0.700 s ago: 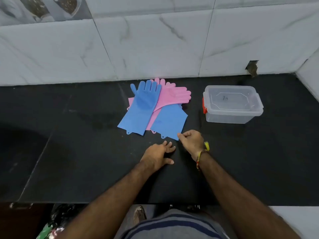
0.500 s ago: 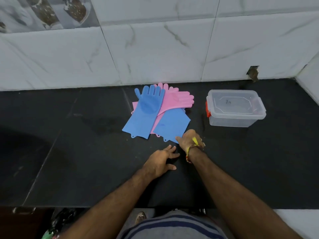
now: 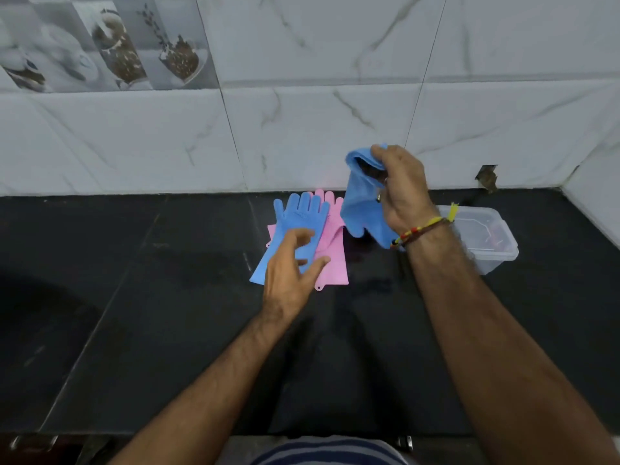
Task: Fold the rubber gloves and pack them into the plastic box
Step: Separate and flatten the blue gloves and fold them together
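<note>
Black countertop (image 3: 134,313) lies bare left of the pink gloves (image 3: 332,250), where the spread left hand (image 3: 290,266) hovers; the right hand (image 3: 402,193) grips a lifted blue glove (image 3: 362,209) beside the plastic box (image 3: 496,250).

Right hand (image 3: 404,193) grips a blue glove (image 3: 364,203) raised above the counter (image 3: 167,297) — left hand (image 3: 290,266) hovers over a second blue glove (image 3: 295,226) lying on pink gloves (image 3: 332,250); plastic box (image 3: 496,243) at right.
</note>
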